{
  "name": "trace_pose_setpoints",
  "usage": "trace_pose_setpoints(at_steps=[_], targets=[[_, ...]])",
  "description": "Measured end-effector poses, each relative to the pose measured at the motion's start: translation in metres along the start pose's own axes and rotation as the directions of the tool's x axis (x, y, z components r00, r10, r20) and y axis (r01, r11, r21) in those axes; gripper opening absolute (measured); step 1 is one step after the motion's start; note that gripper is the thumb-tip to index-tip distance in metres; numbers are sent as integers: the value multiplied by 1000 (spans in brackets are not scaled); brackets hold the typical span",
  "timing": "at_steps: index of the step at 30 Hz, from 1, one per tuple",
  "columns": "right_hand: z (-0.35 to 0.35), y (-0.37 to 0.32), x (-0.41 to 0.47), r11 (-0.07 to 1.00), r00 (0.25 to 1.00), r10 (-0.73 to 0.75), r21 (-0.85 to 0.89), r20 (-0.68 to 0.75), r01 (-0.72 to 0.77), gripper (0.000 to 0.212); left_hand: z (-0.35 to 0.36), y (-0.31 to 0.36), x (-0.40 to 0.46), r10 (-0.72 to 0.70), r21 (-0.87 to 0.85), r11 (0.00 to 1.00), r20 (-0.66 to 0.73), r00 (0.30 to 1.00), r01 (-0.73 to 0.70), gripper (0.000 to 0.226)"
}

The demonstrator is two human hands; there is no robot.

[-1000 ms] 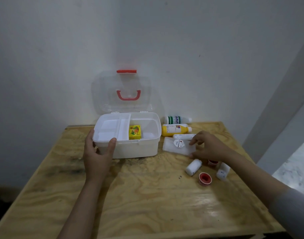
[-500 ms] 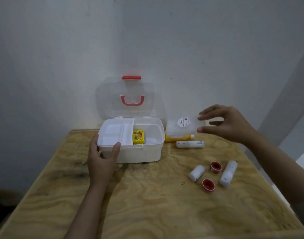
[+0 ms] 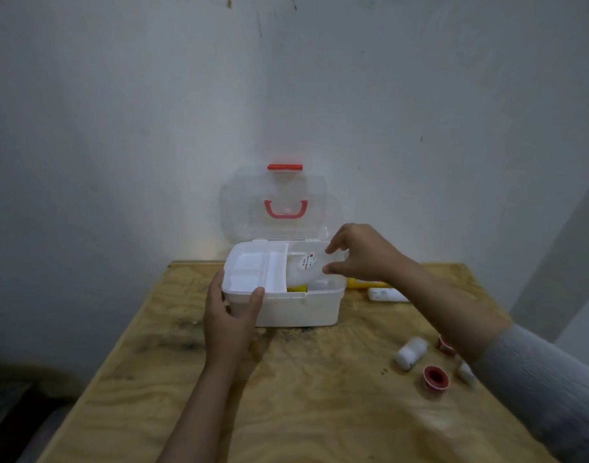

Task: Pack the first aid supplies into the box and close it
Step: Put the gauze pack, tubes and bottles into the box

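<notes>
Flat white packet (image 3: pixel 306 270) moved from beside box to over right compartment; right hand (image 3: pixel 359 253) pinches its right edge, tilted; left hand (image 3: pixel 231 315) grips box (image 3: pixel 296 309) front-left corner; packet likely light, soft; hold by edges.

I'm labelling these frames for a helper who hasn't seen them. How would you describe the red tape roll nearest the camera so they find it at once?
Start at the white box on the wooden table, then look to the table's right front area, beside the right forearm. The tape roll lies there between two white gauze rolls. Unlike them it is a short red ring with a hollow centre, and it is nearer than the other red roll.
</notes>
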State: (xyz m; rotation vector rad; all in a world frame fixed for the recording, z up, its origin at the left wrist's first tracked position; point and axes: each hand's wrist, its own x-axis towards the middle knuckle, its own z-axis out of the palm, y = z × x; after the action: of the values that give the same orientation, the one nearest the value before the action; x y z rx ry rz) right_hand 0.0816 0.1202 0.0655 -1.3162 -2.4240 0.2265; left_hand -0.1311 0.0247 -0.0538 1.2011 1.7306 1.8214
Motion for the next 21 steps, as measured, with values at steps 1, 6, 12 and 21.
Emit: trace_pose_setpoints(at_steps=[1,6,12,21], targets=[[6,-3,3,1000,1000,14,7,14,-14,41,0,0,0,-1,3,1000,0,1000,1,73],[32,-12,16,997,993,60,35,105,-64,45,2,1,-2,-3,12,1000,15,1000,3,76],[55,-19,36,997,984,73,-14,163,-72,45,2,-1,-1,-12,37,999,3,1000,12,78],[68,-32,47,967,983,164,181,87,-178,35,2,3,-2,1,28,1000,10,1000,-1,82]])
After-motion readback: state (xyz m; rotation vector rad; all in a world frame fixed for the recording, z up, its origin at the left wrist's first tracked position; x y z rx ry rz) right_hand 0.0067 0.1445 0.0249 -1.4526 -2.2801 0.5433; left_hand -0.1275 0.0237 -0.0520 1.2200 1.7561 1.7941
